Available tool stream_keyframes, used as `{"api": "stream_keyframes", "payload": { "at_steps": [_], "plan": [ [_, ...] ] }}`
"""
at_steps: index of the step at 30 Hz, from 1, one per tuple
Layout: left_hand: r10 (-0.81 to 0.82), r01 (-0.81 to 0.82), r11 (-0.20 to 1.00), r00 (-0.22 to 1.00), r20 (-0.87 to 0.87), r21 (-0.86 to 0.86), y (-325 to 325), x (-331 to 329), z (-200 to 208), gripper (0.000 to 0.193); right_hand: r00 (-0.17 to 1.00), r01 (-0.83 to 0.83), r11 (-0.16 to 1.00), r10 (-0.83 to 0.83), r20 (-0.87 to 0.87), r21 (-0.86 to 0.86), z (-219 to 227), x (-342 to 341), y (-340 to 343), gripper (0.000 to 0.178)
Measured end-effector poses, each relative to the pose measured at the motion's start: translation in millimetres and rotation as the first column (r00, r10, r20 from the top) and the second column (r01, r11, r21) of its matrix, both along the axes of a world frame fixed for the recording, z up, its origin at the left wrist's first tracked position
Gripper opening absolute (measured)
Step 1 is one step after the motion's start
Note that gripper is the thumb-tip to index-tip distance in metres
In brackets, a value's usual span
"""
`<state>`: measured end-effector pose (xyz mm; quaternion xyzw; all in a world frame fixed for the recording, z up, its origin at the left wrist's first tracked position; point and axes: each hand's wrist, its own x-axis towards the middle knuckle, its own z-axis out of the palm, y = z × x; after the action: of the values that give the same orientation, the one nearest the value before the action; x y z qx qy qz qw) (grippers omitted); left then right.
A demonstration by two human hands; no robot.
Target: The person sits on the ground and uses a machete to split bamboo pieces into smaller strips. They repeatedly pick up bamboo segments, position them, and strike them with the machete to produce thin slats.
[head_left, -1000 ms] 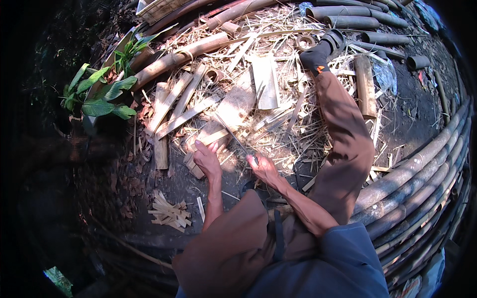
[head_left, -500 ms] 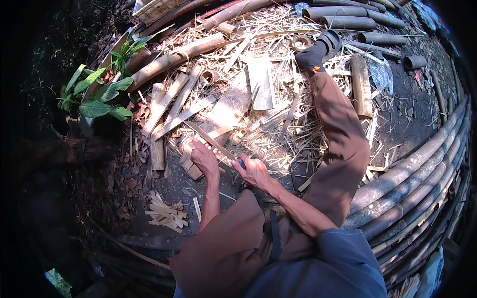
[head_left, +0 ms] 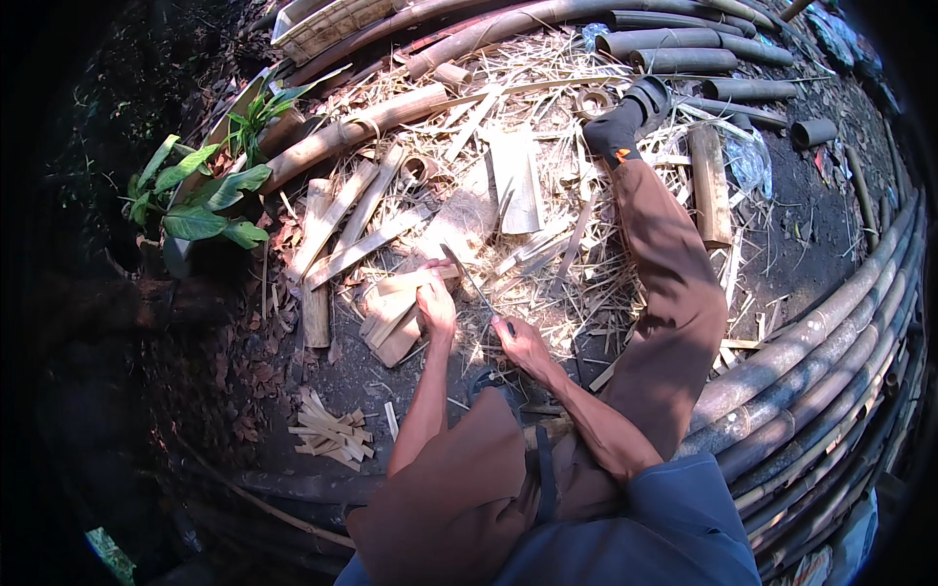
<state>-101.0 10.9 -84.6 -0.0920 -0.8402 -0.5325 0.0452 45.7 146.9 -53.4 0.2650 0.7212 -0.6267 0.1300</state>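
Head view, frame centre: left hand (head_left: pixel 436 305) pressed with fingers curled on pale flat bamboo slats (head_left: pixel 393 311) stacked on the ground; right hand (head_left: pixel 520 341) closed round a thin dark blade (head_left: pixel 469 278) angled up-left; smaller cut slats (head_left: pixel 327 435) lower left.

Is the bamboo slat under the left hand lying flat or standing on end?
Lying flat: the bamboo slat rests on the ground, with the left hand pressed on top.

Knife handle inside right hand (head_left: pixel 518 342)
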Motion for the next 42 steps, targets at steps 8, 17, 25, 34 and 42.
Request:
{"api": "stream_keyframes", "payload": {
  "at_steps": [8, 17, 25, 34, 42],
  "plan": [
    [-0.320, 0.121, 0.947, 0.337, 0.885, 0.296, -43.0, 3.9, 64.2, 0.029, 0.989, -0.126, 0.965, 0.139, -0.040, 0.230, -0.3, -0.7, 19.2, 0.054],
    [-0.277, -0.309, 0.778, 0.613, 0.740, 0.547, -82.9, 35.8, 110.2, 0.067, 0.998, -0.051, 0.979, 0.057, -0.021, 0.199, -9.6, 1.0, 1.0, 0.052],
    [0.119, -0.347, 0.845, 0.864, 0.490, 0.407, -47.5, 32.3, 102.1, 0.043, 0.994, -0.059, 0.958, 0.082, -0.072, 0.280, -11.1, 0.1, 0.8, 0.050],
    [0.199, -0.344, 0.903, 0.866, 0.459, 0.258, -30.9, 17.6, 108.7, 0.043, 0.960, -0.130, 0.960, 0.185, -0.212, 0.249, 16.5, -16.2, -21.3, 0.043],
    [0.218, -0.359, 0.913, 0.832, 0.511, 0.194, -34.9, 18.3, 103.9, 0.046, 0.974, -0.200, 0.909, 0.224, -0.023, 0.366, 4.4, -18.1, -6.8, 0.043]
  ]
}}
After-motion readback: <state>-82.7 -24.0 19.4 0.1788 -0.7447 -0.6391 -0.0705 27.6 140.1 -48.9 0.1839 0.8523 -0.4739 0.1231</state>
